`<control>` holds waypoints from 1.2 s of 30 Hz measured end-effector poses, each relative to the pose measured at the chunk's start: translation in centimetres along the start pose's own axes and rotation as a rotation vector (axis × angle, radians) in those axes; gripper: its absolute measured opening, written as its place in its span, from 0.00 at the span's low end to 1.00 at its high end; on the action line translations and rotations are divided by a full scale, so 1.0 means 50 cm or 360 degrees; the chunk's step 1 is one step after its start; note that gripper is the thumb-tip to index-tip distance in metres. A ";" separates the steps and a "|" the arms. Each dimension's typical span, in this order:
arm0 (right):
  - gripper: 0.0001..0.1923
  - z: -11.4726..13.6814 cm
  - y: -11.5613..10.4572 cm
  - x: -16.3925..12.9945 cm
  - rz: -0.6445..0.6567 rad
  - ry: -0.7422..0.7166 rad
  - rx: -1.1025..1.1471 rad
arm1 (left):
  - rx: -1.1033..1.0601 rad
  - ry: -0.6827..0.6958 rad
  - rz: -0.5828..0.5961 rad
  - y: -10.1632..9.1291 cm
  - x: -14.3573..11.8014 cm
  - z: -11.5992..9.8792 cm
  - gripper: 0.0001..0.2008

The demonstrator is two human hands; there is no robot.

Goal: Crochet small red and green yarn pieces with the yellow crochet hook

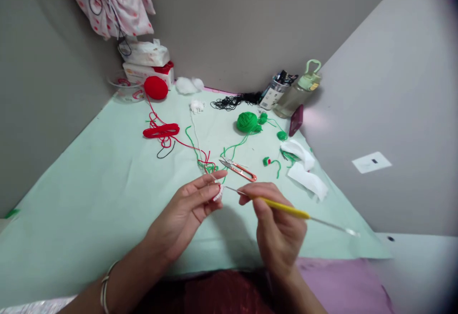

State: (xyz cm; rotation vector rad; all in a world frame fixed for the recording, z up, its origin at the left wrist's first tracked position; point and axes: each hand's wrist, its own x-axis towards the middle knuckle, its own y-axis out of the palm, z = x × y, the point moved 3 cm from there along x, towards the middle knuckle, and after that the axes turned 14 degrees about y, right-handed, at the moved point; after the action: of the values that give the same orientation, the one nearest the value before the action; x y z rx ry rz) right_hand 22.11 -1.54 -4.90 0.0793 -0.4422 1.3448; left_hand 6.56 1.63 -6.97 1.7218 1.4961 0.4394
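We pinch the small white-and-red crocheted piece [218,192] in our left hand [186,211] fingers above the mint-green table [89,194], steadying it so the yellow-handled crochet hook [286,209], gripped by our right hand [277,228], meets it, orange thread snips [239,169] just beyond.

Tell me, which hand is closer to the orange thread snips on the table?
The right hand: its fingers sit just below the orange thread snips. The left hand lies further off to the lower left, pinching a small crochet piece.
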 end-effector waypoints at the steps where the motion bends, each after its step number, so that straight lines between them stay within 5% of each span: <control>1: 0.13 -0.001 0.001 0.005 0.0000 0.0098 0.0131 | 0.0031 0.0053 -0.0016 -0.001 0.001 -0.003 0.16; 6: 0.10 -0.001 0.018 0.018 0.0188 0.0203 0.0264 | 0.0373 0.0318 0.0073 0.002 -0.008 0.000 0.18; 18: 0.10 -0.026 0.008 0.020 0.0198 0.0505 0.0665 | 0.0467 0.0192 0.0059 0.002 -0.016 -0.008 0.20; 23: 0.10 -0.007 -0.003 0.010 0.0164 0.0307 0.0361 | 0.0367 0.0121 0.0071 0.004 -0.016 -0.010 0.19; 32: 0.19 0.014 0.010 -0.022 0.0167 -0.0501 -0.0581 | 0.0450 0.0387 0.0073 -0.003 -0.021 -0.003 0.16; 36: 0.23 0.015 0.015 -0.030 0.0113 -0.0593 -0.0804 | 0.0211 0.0148 0.0068 0.000 -0.021 0.006 0.21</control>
State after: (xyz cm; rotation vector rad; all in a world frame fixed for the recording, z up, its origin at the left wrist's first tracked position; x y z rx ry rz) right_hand 20.99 -2.97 -4.89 -0.1077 -1.0959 1.2529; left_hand 6.53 0.53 -6.90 1.8620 1.5880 0.4569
